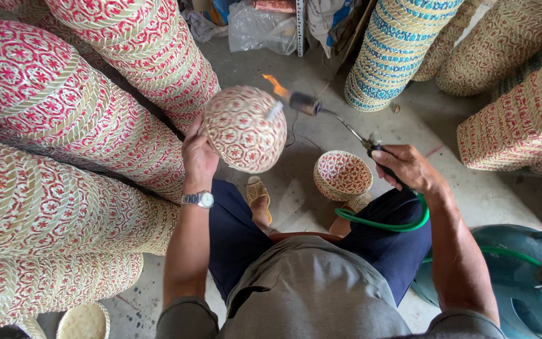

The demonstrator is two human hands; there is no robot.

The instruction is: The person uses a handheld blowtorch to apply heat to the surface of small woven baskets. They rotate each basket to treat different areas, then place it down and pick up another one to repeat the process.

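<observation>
Holding a round red-patterned basket (244, 129) up at frame centre, the left hand (199, 157) grips its edge, fingers curled behind it, thumb on the near side. Right hand (406, 168), right of centre, is wrapped tight round the torch (337, 119) handle, and the flame (275, 85) sits just beside the basket's top. A green hose (387, 224) runs from it. Another basket (342, 175) sits on the floor (446, 132) below. Stacks (64, 144) fill the left.
</observation>
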